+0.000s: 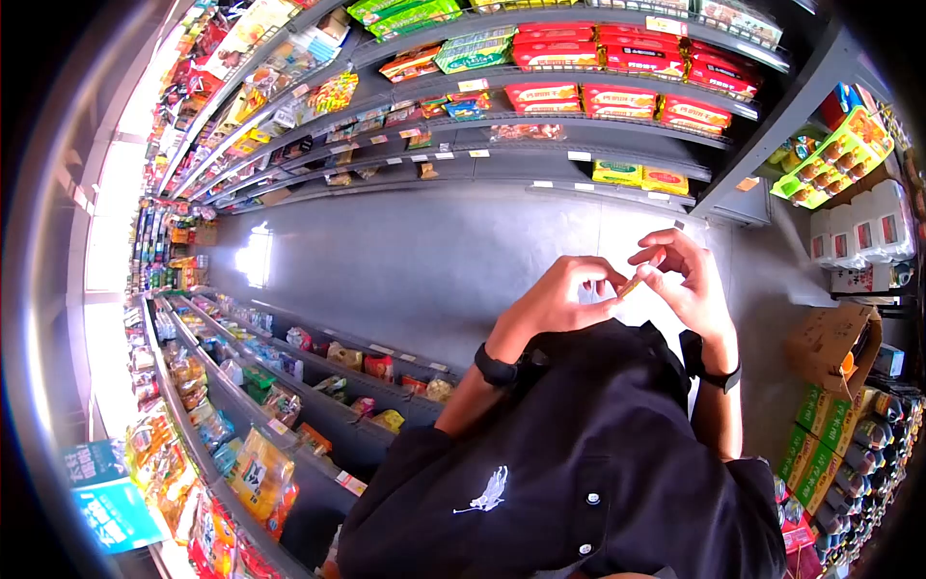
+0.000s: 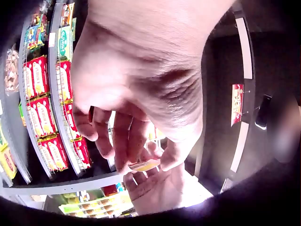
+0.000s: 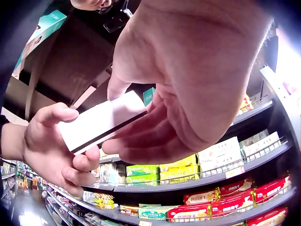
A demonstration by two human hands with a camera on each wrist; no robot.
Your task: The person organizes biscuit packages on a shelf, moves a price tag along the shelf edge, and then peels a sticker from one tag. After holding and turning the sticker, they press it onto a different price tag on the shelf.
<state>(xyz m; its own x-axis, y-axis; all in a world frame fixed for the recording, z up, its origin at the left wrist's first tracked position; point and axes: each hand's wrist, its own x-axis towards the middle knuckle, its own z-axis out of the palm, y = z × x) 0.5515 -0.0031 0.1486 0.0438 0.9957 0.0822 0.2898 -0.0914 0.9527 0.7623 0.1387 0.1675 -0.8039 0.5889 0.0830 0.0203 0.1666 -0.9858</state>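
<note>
A small white card (image 3: 103, 121) with a dark stripe along one long edge is held between both hands. In the head view only its thin, yellowish-brown edge shows. My left hand (image 1: 569, 294) pinches one end, thumb on the face and fingers curled behind, as the right wrist view shows. At the other end my right hand (image 1: 685, 285) grips it between thumb and fingers. The left wrist view has the left hand (image 2: 141, 94) large in front, with the right hand (image 2: 160, 188) beyond the card. Any print on the white face is washed out by glare.
Shelves with red biscuit packs (image 1: 617, 101) and price labels run along the far side. A lower shelf row of snack bags (image 1: 260, 473) stands at the left. An open cardboard box (image 1: 834, 343), green cartons (image 1: 820, 439) and bottles are at the right. Grey floor (image 1: 415, 251) lies between.
</note>
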